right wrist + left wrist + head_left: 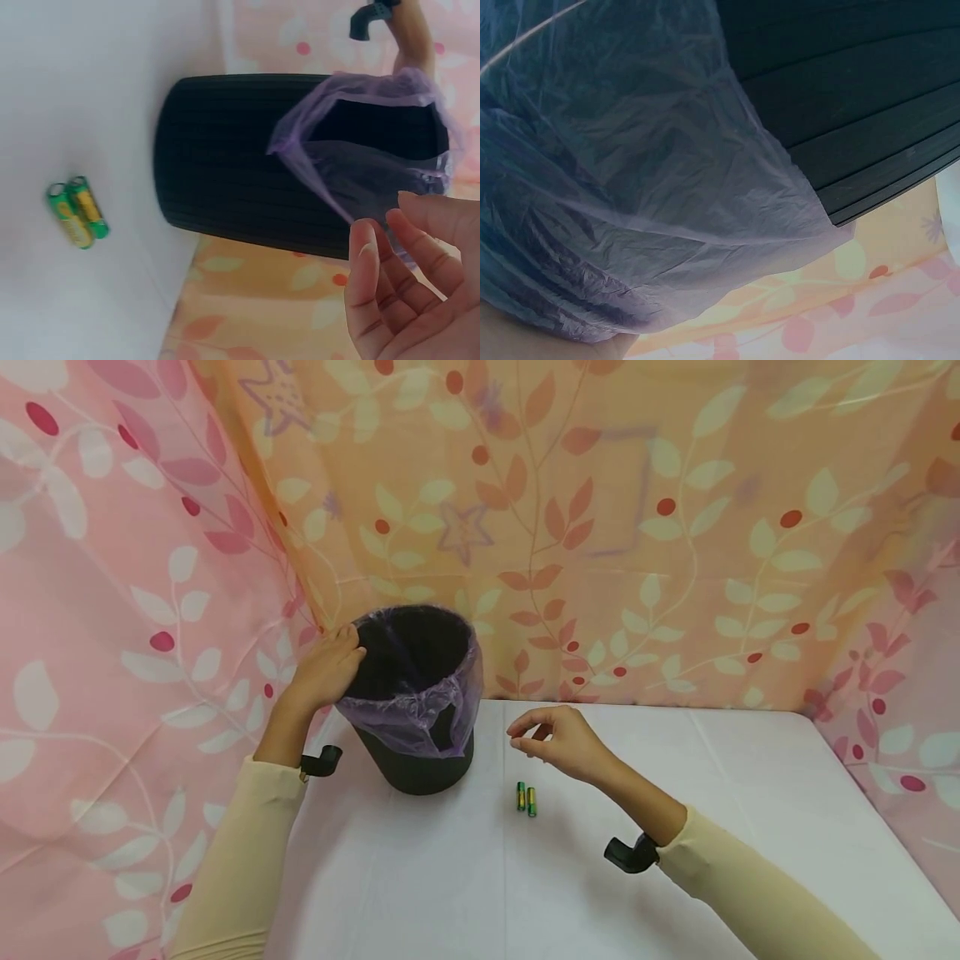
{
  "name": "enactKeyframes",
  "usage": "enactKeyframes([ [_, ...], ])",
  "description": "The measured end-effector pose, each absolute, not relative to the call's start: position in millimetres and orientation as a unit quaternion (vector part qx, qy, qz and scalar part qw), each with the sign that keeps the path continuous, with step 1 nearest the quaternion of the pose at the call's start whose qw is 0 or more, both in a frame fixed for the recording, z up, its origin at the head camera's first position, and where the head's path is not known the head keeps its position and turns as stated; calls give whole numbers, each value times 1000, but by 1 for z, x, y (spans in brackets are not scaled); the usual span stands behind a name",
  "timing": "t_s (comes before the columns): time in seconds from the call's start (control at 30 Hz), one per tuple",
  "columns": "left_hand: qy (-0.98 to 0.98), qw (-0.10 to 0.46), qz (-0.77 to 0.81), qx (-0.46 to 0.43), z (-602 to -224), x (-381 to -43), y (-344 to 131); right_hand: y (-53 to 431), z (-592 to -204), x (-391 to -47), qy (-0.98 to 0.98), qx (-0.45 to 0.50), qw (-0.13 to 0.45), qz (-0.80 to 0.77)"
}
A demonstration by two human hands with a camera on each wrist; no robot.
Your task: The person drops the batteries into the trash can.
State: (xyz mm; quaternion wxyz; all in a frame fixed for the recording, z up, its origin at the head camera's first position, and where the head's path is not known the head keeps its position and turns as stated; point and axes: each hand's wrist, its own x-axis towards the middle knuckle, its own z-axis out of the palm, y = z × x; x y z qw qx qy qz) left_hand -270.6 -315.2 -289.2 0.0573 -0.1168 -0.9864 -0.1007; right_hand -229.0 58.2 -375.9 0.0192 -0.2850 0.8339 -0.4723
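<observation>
A black trash bin (422, 772) stands upright at the left of the white table, lined with a thin purple plastic bag (405, 722) folded down over its rim. My left hand (327, 667) holds the bin's left rim through the bag; its palm side is hidden, and the left wrist view catches only a strip of that hand (525, 337). Right of the bin, my right hand (562, 742) hovers over the table, fingers loosely bent and holding nothing. Two green and yellow batteries (532, 802) lie side by side on the table below it.
The white table (675, 777) stretches to the right of the bin. Patterned orange cloth (600, 568) hangs along the back, with pink cloth (150, 693) at the left side. Each wrist carries a small black camera mount (632, 853).
</observation>
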Motion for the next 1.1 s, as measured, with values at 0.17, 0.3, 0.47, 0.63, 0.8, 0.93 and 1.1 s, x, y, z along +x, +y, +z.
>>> enactKeyframes([
  [0.17,-986,60,-103,-119,-289,-271,-314,62,-390,-225,843,-288,16,-454],
  [0.3,-986,62,-101,-121,-289,-270,-314,65,-403,-222,847,-287,15,-447],
  [0.47,-986,59,-98,-117,-291,-268,-316,66,-419,-217,850,-293,27,-436],
  [0.63,-986,61,-102,-118,-293,-269,-317,69,-432,-215,854,-291,28,-431],
  [0.8,-985,61,-109,-117,-292,-271,-316,72,-442,-214,856,-287,35,-428],
  [0.93,-985,59,-113,-118,-291,-272,-316,73,-448,-213,858,-284,43,-425],
  [1.1,-985,57,-110,-117,-290,-271,-316,75,-457,-214,864,-284,46,-413],
])
